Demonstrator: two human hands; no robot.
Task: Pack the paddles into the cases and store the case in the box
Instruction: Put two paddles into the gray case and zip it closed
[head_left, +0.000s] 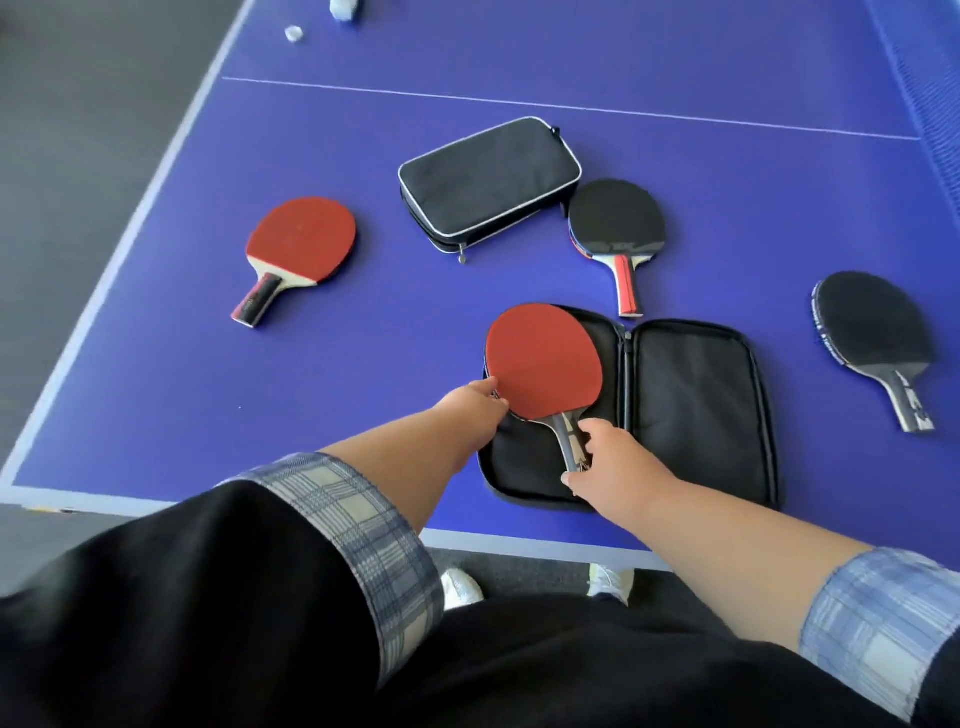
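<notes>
Right hand (608, 457) pinches the red-faced wooden paddle's (543, 361) handle.
Handle points toward the person; left hand's (470, 402) fingers touch its blade edge over the open black fabric case (696, 410).

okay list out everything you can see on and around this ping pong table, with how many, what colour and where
Open case: 1, black, near edge, unzipped flat.
Paddle in the open case: 1, red face up, on its left half.
Closed case: 1, black with white piping, centre.
Loose paddles: 3; red-faced paddle at left, black-faced paddle beside the closed case, dark paddle at right.
Table: 1, blue with white lines.
Small white objects: far left corner, too blurred to identify.
Left hand: at the case's left edge.
Right hand: on the paddle's handle.
</notes>
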